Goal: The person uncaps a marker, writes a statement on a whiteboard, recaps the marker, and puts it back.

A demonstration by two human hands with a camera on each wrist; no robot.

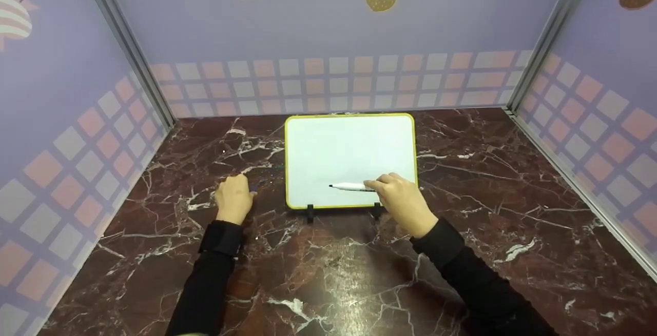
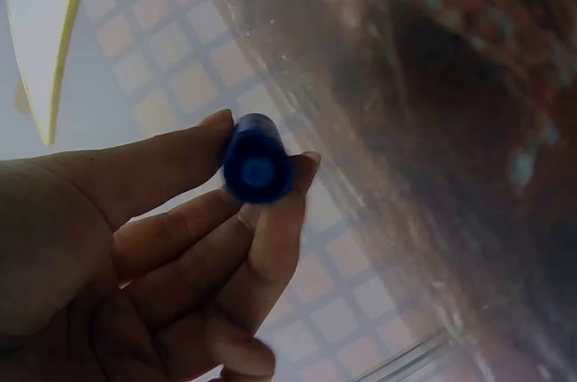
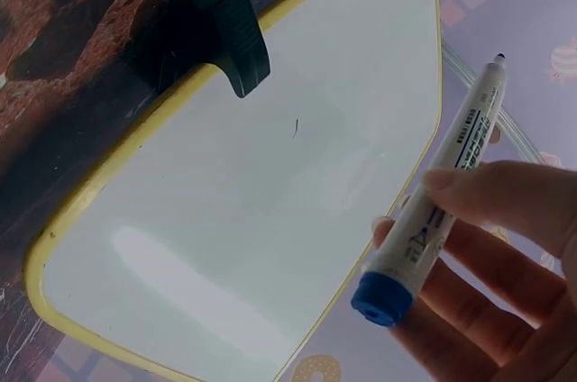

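Note:
Between its thumb and fingers my right hand [image 1: 403, 200] pinches a white whiteboard marker [image 1: 350, 186]. The uncapped dark tip points left, and a blue end plug shows on the marker in the right wrist view. My left hand [image 1: 235, 198] is left of the board, over the table; its wrist view shows thumb and fingertips pinching a blue marker cap [image 2: 257, 166], hollow end towards the camera. A yellow-framed whiteboard [image 1: 349, 154] stands behind the marker. One short dark stroke [image 3: 295, 128] is visible on it. Whether the tip touches the board cannot be told from the head view.
Black stand feet [image 1: 310, 213] hold the board's lower edge. The dark red marbled table [image 1: 487, 187] extends around it. Lilac walls [image 1: 318, 23] with pink and white squares enclose the back and both sides, with metal corner posts [image 1: 128, 43].

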